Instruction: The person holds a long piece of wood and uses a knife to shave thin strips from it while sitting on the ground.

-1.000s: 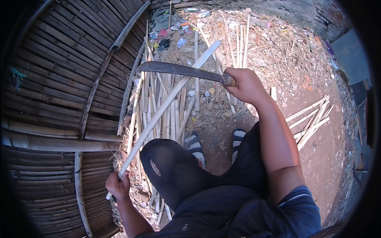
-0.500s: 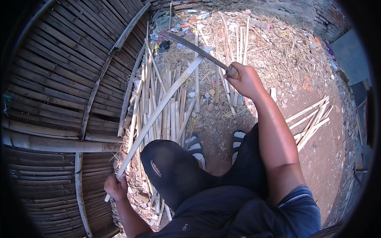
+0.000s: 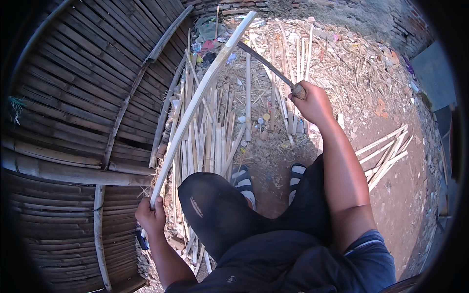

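Note:
My left hand is closed round the near end of a long pale bamboo strip. The strip slants up and away to the far middle, above the ground. In my right hand is the wooden handle of a machete, its dark blade pointing far left. The blade's tip end meets the strip's far part; it seems to pass behind it, and I cannot tell whether they touch. Below the strip, many split bamboo strips lie lengthwise on the ground, to the left of my feet.
A bamboo slat wall rises close along the left. Several more strips lie on bare soil at the right. Straw and litter cover the far ground up to a brick wall. My sandalled feet stand near the middle.
The bamboo strip has swung upward and farther away, its far end rising past the blade. My left hand moved slightly right and up. The blade, earlier across the strip, now mostly lies right of it.

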The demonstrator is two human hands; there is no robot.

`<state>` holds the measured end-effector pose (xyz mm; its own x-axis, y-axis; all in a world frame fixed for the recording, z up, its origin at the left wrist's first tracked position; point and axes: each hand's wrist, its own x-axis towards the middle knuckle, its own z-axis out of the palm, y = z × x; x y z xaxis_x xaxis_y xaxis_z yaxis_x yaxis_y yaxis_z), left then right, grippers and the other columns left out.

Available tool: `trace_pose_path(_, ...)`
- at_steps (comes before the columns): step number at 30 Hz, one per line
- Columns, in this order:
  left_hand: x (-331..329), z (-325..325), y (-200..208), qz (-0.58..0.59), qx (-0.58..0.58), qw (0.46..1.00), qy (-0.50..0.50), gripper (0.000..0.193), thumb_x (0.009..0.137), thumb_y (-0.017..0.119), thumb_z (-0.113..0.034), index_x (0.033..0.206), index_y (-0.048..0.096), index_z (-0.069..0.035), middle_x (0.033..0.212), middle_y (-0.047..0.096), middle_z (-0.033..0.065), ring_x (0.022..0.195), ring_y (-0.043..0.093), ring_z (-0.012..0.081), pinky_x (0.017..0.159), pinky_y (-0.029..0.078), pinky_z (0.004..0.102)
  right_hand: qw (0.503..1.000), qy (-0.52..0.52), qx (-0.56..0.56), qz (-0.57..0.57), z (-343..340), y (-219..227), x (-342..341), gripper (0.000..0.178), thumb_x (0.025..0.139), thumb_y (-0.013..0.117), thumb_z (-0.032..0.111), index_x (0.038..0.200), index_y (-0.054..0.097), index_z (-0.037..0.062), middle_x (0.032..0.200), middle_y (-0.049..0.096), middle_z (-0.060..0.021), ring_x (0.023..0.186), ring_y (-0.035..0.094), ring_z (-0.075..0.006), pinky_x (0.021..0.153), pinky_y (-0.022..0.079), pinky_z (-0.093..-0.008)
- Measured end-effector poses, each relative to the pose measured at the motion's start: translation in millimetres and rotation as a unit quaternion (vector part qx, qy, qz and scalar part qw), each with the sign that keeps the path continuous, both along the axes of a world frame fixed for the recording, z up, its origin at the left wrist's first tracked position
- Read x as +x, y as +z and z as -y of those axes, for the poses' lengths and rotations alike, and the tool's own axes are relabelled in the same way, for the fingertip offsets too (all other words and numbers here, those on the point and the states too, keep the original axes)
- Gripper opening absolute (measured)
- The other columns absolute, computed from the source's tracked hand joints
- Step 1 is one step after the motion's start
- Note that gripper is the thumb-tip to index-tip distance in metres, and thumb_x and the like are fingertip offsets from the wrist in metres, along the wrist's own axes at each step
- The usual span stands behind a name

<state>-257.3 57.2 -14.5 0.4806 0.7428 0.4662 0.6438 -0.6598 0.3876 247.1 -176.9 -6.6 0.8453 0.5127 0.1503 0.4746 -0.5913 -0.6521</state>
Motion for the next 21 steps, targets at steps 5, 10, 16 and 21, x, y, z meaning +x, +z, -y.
trace_pose_path(5, 76, -11, 19, 0.028, -0.122, 0.992, -0.006, 0.047, 0.095, 0.080, -0.042, 0.082, 0.065, 0.001, 0.060, 0.054, 0.0107, 0.057, 0.051, 0.0178, 0.057, 0.044, 0.0375, 0.964, -0.133, 0.230, 0.011, 6, -24, 30, 0.026, 0.095, 0.079, 0.026, 0.096, 0.068, 0.0031, 0.072, 0.066, -0.0020, 0.064, 0.059, -0.0128, 0.062, 0.046, -0.0329)
trace_pose_path(10, 181, -14, 64, -0.109, -0.240, 0.959, -0.107, 0.052, 0.090, 0.084, -0.047, 0.087, 0.067, 0.001, 0.068, 0.058, 0.0032, 0.067, 0.052, 0.0123, 0.063, 0.046, 0.0342, 0.971, -0.062, 0.232, 0.002, 12, -1, 19, 0.022, 0.093, 0.081, 0.021, 0.099, 0.069, 0.0040, 0.078, 0.070, -0.0028, 0.069, 0.063, -0.0115, 0.065, 0.049, -0.0313)
trace_pose_path(16, 260, -3, 43, -0.120, -0.306, 0.927, -0.179, 0.060, 0.081, 0.087, -0.056, 0.091, 0.073, 0.001, 0.069, 0.066, 0.0155, 0.064, 0.066, 0.0287, 0.063, 0.051, 0.0425, 0.982, 0.048, 0.182, -0.014, 2, -1, 3, 0.027, 0.091, 0.085, 0.028, 0.096, 0.071, 0.0051, 0.075, 0.070, -0.0055, 0.069, 0.064, -0.0145, 0.066, 0.051, -0.0328)
trace_pose_path(21, 270, 5, 30, -0.164, -0.276, 0.927, -0.194, 0.053, 0.083, 0.085, -0.052, 0.093, 0.075, -0.001, 0.075, 0.070, 0.0203, 0.073, 0.072, 0.0390, 0.070, 0.055, 0.0476, 0.983, 0.173, 0.007, 0.058, -12, -5, -26, 0.033, 0.087, 0.086, 0.033, 0.097, 0.071, 0.0062, 0.077, 0.070, -0.0177, 0.073, 0.069, -0.0373, 0.068, 0.053, -0.0444)
